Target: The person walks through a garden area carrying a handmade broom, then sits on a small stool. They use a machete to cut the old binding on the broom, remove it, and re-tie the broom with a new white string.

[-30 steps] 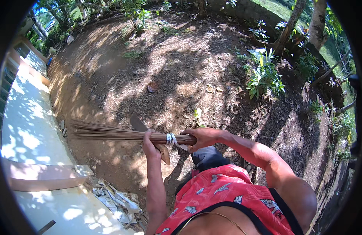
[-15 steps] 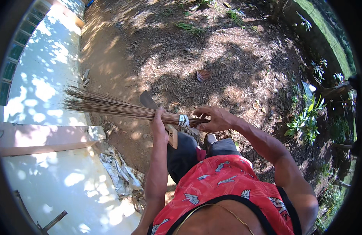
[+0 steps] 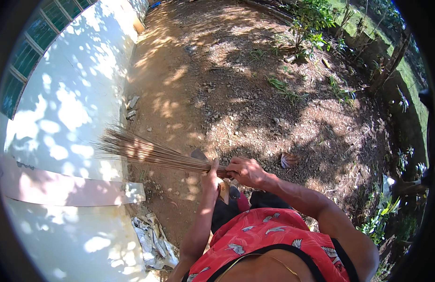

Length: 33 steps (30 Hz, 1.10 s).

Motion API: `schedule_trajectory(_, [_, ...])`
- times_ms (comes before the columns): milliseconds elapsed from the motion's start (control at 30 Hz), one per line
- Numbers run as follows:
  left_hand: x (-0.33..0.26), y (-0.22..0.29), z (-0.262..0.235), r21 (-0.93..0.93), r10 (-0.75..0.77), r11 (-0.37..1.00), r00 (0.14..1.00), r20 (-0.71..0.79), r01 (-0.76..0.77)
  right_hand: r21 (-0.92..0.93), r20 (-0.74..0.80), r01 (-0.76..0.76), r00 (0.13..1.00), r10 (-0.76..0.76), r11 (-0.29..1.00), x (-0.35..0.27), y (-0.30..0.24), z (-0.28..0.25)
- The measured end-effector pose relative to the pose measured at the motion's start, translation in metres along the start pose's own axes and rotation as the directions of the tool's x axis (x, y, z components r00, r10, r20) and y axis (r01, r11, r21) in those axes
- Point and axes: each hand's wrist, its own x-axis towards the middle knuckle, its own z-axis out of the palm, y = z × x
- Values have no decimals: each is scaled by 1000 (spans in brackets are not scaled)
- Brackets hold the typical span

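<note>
- Bundle broom of thin brown stiff sticks: held level at centre frame, its fanned tips reaching left toward the white wall; judged light, springy and brittle at the tips.
- Left hand and right hand: both closed around the bound end, judged the firmest place to grip.
- Containers: none seen; crumpled grey sheet lies on the bare soil, lower left.

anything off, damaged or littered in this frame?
Some litter. A crumpled grey sheet lies at the foot of the white wall, and broken pieces sit further along its base. The left hand and right hand grip the stick broom, which looks intact.
</note>
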Motion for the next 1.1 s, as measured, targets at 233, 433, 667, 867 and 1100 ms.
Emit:
schedule_trajectory(233, [125,87,37,115,181,974,973,144,-198,246,150,-269,960,237,931,156,86,-24])
schedule_trajectory(433, [286,138,83,210,212,946,963,168,-246,584,124,-373,919,375,721,289,187,-50])
schedule_trajectory(667, [436,228,170,236,298,927,955,11,-292,303,214,-252,958,192,919,471,263,-128])
schedule_trajectory(867, [573,300,232,238,360,912,930,-77,-333,72,173,-18,985,5,997,598,360,-140])
schedule_trajectory(1100, [765,413,305,505,405,784,914,25,-361,-251,323,-89,931,170,964,788,471,-172])
